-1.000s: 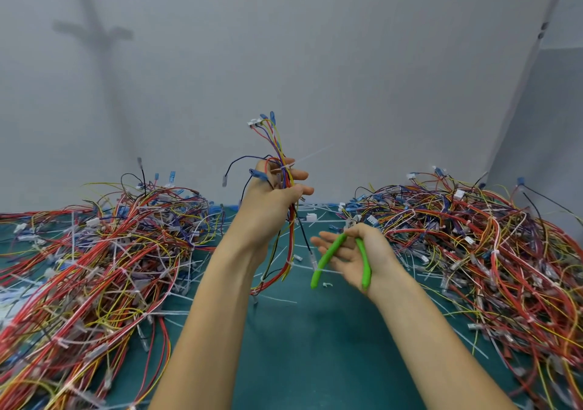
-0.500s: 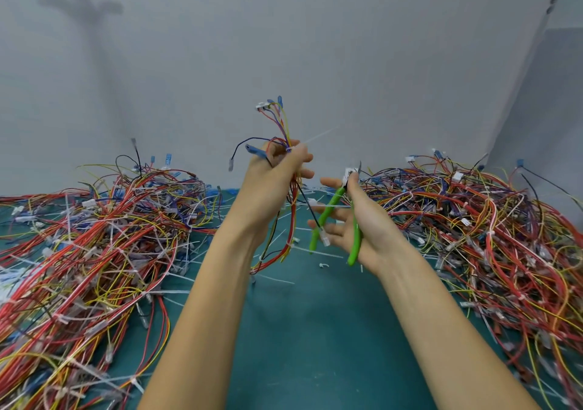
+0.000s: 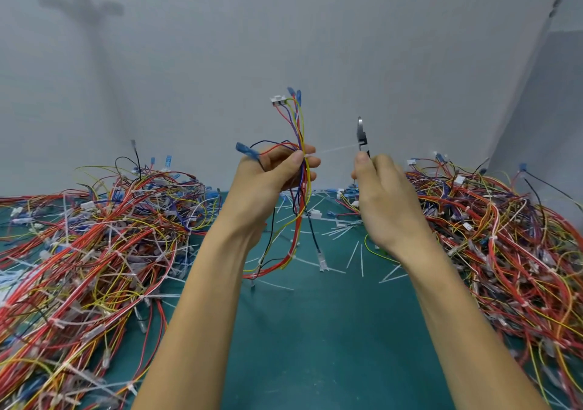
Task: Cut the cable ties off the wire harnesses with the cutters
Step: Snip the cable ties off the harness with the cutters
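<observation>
My left hand (image 3: 271,176) grips a wire harness (image 3: 298,125) of red, yellow, blue and purple wires, held upright above the table. A white cable tie (image 3: 334,150) sits at the harness by my fingers, its tail pointing right. My right hand (image 3: 385,201) holds the cutters (image 3: 362,135) upright, metal jaws up; the green handles are hidden in my palm. The jaws sit at the far end of the tie's tail. The harness's lower end hangs down to the green mat.
A big heap of tangled harnesses (image 3: 88,252) covers the left of the green mat (image 3: 315,330); another heap (image 3: 504,236) fills the right. Cut tie pieces (image 3: 356,252) lie scattered between them. A grey wall stands close behind.
My right hand has risen and turned, lifting the cutters from low over the mat up to the tie's tail. My left hand has raised the harness slightly.
</observation>
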